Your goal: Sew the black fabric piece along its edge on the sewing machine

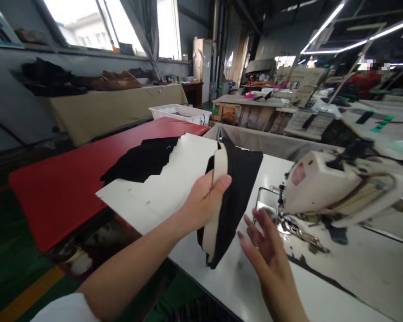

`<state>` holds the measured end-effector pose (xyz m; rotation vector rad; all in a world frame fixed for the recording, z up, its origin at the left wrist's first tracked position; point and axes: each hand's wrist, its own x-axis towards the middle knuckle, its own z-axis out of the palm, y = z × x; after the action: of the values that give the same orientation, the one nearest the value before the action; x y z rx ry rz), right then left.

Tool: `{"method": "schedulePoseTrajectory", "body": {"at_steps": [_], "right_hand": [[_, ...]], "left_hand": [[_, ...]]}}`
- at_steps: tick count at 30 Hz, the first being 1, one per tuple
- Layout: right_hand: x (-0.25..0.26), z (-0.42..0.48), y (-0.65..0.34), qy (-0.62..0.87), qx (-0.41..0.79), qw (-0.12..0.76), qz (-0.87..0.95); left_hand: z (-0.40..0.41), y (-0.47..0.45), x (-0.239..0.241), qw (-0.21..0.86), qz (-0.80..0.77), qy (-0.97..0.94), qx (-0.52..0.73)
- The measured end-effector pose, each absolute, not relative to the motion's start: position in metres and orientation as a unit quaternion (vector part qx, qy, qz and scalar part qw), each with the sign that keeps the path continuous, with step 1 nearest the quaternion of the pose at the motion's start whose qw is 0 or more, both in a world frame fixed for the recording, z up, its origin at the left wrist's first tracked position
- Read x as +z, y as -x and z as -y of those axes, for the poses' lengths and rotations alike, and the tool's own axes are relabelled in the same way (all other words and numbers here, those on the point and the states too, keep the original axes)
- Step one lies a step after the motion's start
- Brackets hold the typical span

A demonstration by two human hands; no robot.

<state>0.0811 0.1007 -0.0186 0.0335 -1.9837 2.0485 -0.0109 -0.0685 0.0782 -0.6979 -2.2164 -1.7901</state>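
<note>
Holding the black-and-cream fabric piece (233,197) pinched in my left hand (203,201); right hand (267,250) open, empty, at four o'clock, near the sewing machine (325,188); feeding under the needle needs alignment.

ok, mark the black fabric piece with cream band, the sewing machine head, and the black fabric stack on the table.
black fabric piece with cream band (237,188): head view, black panel.
white sewing machine head (317,183): head view, casing side.
black fabric stack (144,158): head view, middle of pile.
</note>
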Motion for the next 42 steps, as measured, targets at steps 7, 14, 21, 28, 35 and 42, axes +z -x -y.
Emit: {"method": "schedulePoseTrajectory", "body": {"at_steps": [7, 14, 21, 28, 35, 42], "right_hand": [[-0.015, -0.078, -0.066, 0.073, 0.751, 0.062, 0.653], [0.012, -0.098, -0.081, 0.079, 0.876, 0.005, 0.475], [0.019, -0.099, -0.086, 0.139, 0.866, 0.131, 0.463], [0.007, -0.085, -0.088, 0.053, 0.798, 0.192, 0.569], [0.013, -0.089, -0.087, 0.065, 0.687, 0.312, 0.653], [0.009, -0.099, -0.083, 0.012, 0.597, 0.384, 0.705]], "left_hand": [[0.065, -0.001, 0.072, 0.053, 0.594, 0.102, -0.796], [0.072, 0.027, 0.045, 0.069, 0.543, -0.006, -0.837], [0.064, 0.017, 0.021, 0.28, 0.82, 0.213, -0.451], [0.019, -0.028, 0.032, 0.207, 0.758, 0.382, -0.486], [0.015, -0.027, 0.03, 0.242, 0.697, 0.356, -0.573], [0.019, -0.028, 0.04, 0.249, 0.711, 0.39, -0.53]]}}
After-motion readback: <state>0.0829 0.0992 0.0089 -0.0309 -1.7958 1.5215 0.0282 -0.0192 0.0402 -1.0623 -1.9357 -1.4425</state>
